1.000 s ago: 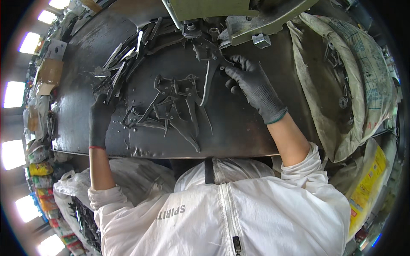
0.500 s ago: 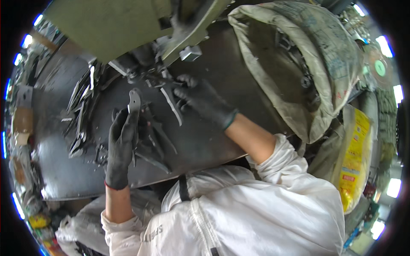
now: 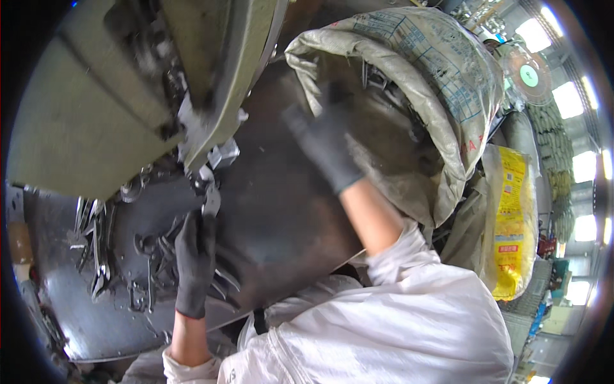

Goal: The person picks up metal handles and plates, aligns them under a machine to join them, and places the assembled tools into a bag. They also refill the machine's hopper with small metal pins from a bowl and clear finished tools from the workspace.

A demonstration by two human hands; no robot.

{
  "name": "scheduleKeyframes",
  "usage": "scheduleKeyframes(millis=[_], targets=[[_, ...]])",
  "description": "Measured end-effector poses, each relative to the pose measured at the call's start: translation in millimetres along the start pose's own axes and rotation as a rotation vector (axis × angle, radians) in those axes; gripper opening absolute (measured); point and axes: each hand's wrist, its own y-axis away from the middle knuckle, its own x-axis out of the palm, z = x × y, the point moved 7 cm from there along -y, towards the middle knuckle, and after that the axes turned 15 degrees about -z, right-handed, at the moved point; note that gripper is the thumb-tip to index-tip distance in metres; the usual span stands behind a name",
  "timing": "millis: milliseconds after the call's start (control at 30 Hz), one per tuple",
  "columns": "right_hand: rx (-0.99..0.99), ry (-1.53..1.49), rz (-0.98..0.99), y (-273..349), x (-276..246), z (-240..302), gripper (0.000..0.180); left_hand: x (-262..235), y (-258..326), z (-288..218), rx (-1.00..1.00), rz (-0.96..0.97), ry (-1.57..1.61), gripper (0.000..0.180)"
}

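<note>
Bright ceiling lights (image 3: 585,166) along the right rim. Round fan (image 3: 527,75) high up. Yellow printed sack (image 3: 511,230) standing nearby, beside a dark steel worktop (image 3: 281,211).

From my remote feed: my gloved left hand (image 3: 194,259) pinches a flat metal piece (image 3: 211,200) at the green machine (image 3: 115,96), above scattered metal parts (image 3: 147,269) on the dark steel table (image 3: 281,217). My blurred right hand (image 3: 323,144) reaches at the open woven sack (image 3: 441,83), seemingly empty-fingered.
</note>
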Motion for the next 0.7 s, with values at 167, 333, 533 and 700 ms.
scheduleKeyframes(millis=[167, 333, 533, 700], targets=[[0.192, 0.251, 0.428, -54, 87, -295, 0.046, -17, -3, 36, 0.029, -0.048, -0.074, 0.023], [0.072, 0.210, 0.154, -73, 134, -291, 0.045, -54, 13, 60, -0.185, -0.136, -0.089, 0.029], [-0.156, 0.375, 0.262, -150, 180, -275, 0.047, -51, 5, 91, -0.271, -0.185, 0.002, 0.031], [-0.368, 0.400, 0.439, -75, 68, -262, 0.048, -60, 3, 86, -0.249, -0.180, -0.006, 0.026]])
